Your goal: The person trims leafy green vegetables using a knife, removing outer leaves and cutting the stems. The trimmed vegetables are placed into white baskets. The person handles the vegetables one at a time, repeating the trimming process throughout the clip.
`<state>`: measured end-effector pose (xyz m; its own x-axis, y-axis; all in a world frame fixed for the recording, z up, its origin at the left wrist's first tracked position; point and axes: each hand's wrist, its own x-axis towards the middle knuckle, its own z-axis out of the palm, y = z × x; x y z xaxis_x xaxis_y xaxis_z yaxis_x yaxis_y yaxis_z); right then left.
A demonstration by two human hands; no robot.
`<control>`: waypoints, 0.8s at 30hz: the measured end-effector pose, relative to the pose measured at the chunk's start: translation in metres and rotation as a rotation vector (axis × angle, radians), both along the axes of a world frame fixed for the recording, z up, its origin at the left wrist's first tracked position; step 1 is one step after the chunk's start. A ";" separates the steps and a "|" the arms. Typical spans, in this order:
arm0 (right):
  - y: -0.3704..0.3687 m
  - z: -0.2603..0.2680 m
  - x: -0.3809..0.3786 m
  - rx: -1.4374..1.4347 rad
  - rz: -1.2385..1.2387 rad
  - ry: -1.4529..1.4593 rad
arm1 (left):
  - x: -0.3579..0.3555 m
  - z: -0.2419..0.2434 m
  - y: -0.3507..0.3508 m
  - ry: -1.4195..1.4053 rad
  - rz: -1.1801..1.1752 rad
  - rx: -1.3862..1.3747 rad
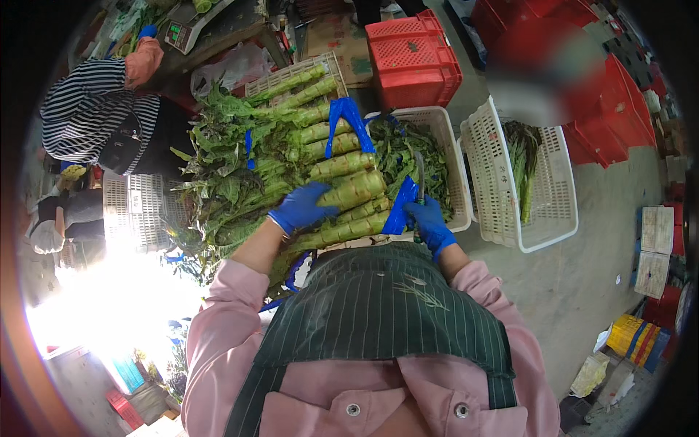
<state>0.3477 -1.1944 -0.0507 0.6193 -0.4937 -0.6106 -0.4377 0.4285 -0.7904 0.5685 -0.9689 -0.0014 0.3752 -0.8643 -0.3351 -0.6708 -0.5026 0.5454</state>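
Celtuce stems (349,165) with leafy tops (218,136) lie side by side before me, their thick ends to the right. My left hand (303,208), in a blue glove, grips a thick celtuce stem (357,191) near the front of the pile. In my blue-gloved right hand (428,221) is a knife with a curved blade (420,166), pointing away from me. A blue plastic strip (401,207) lies against that hand and the stem ends. Another blue strip (349,123) drapes over stems farther back.
A white crate (463,205) of leaves stands right of the pile, beside another white crate (573,218) with long green stalks. Red crates (412,60) stand behind. At the left, a person in a striped top (82,109) works near a scale (183,35). Bright glare hides part of the left.
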 end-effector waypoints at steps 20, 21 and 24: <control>0.008 0.156 0.069 -0.048 0.220 -0.311 | 0.060 0.107 -0.018 0.513 -0.201 0.018; 0.007 0.156 0.067 -0.043 0.226 -0.311 | 0.058 0.112 -0.019 0.512 -0.217 0.029; 0.003 0.162 0.060 -0.018 0.195 -0.279 | 0.051 0.129 -0.029 0.603 -0.199 0.052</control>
<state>0.4074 -1.1917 0.1109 0.8451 -0.3588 -0.3963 -0.2758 0.3424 -0.8981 0.6194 -0.9975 0.1273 -0.0589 -0.8748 -0.4808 -0.3366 -0.4361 0.8346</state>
